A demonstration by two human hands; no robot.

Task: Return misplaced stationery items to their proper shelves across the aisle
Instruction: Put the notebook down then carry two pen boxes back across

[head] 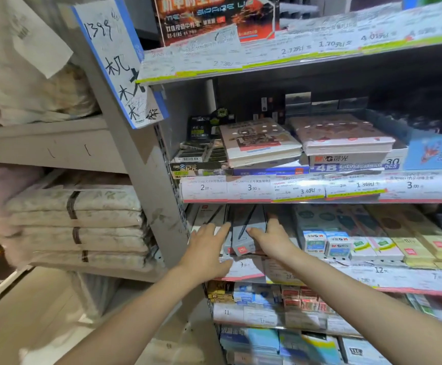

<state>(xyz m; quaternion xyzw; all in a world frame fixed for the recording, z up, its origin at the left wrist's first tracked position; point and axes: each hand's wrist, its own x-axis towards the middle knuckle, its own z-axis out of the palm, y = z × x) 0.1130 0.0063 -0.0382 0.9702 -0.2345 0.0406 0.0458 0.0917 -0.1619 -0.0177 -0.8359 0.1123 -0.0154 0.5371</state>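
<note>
While both arms reach forward, left hand [209, 239] and right hand [270, 237] flank the grey pen box [246, 233], fingers spread.

Price-tagged shelf [320, 275] with grey pen boxes [243, 233], eraser packs [325, 245], yellow boxes [423, 246]

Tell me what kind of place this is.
Most likely a stationery shop aisle: tiered shelves edged with price tags, stacked notebooks, and boxed pens that both hands are reaching for.
</note>
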